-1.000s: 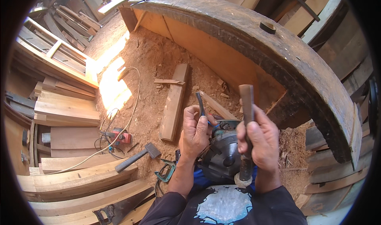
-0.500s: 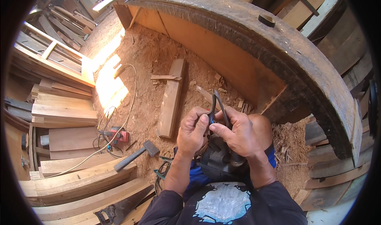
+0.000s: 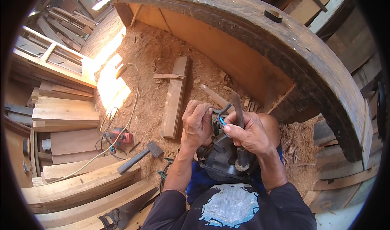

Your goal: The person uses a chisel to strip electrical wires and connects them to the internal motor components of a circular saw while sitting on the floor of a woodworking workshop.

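Over my lap, my left hand point(image 3: 198, 122) is closed in a pinch on one end of a curved black cable point(image 3: 222, 110). A thin blue wire point(image 3: 222, 119) shows beside the cable and runs to the thumb of my right hand point(image 3: 251, 133). My right hand is also closed round a chisel point(image 3: 237, 102); its flat blade points up and away, and its worn handle end point(image 3: 242, 165) sticks out below the palm. Beneath both hands, a black power tool point(image 3: 219, 159) rests on my lap, partly hidden by the hands and chisel.
A long curved wooden workpiece point(image 3: 325, 79) arches ahead and right, with a black tape roll point(image 3: 273, 15) on it. Boards point(image 3: 174, 104) lie on shavings ahead. At left are a hammer point(image 3: 142, 157), a red power tool point(image 3: 123, 136), a handsaw point(image 3: 122, 215) and stacked planks point(image 3: 65, 108).
The hands have drawn slightly apart, the left one rising. The black cable has bent over sideways, and more blue wire shows. The chisel has turned, showing its flat blade and handle end.
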Tool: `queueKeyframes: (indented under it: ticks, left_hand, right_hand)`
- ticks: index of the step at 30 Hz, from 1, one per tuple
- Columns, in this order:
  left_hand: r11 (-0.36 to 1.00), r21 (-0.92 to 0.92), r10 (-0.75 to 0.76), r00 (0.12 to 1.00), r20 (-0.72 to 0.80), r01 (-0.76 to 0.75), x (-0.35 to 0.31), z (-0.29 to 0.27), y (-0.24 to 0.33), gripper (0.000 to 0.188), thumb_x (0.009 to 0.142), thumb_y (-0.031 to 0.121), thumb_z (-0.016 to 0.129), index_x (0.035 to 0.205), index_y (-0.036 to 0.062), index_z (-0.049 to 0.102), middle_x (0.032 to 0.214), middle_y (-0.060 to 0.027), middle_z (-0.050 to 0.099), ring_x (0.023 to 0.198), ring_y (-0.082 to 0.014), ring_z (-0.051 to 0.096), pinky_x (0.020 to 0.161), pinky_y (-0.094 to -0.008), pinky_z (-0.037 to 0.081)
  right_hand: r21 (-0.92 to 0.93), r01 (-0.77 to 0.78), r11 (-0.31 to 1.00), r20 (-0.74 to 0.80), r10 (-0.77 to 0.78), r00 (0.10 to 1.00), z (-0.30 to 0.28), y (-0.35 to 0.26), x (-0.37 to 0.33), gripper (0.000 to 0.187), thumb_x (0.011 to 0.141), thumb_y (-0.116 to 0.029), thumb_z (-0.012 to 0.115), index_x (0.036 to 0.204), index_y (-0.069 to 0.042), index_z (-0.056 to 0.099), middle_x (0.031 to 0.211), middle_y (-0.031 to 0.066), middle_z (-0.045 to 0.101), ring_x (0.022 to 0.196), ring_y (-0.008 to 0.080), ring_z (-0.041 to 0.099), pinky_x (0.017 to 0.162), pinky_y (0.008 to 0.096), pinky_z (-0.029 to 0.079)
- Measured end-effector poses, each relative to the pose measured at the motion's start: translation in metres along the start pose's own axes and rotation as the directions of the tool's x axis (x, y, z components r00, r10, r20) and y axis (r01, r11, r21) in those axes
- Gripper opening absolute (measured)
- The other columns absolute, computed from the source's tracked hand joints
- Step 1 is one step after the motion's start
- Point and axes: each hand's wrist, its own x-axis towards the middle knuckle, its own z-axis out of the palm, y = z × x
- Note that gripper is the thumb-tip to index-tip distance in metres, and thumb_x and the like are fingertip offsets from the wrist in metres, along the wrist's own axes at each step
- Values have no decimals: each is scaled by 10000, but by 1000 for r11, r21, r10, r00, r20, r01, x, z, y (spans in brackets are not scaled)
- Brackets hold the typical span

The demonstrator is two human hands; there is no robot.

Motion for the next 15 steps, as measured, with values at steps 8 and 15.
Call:
queueKeyframes:
  ticks: [8, 15]
  left_hand:
    - [854, -260, -354, 870, 343, 451, -4, -7, 18, 115, 969, 72, 587, 1015, -19, 639, 892, -112, 651, 841, -213, 628, 722, -335, 501]
    - [486, -542, -448, 728, 520, 686, 2, -17, 39, 274, 1044, 187, 504, 1189, -29, 587, 1050, -48, 647, 962, -98, 593, 877, -248, 476]
  right_hand:
    - [-43, 6, 999, -33, -7, 999, -3, 0, -3, 134, 933, -169, 682, 906, -44, 640, 682, -54, 542, 556, 21, 478, 490, 213, 385]
    - [-84, 95, 992, -119, -105, 987, 13, -6, -12, 290, 999, -222, 603, 1162, 17, 580, 821, -20, 552, 678, 33, 503, 563, 198, 417]
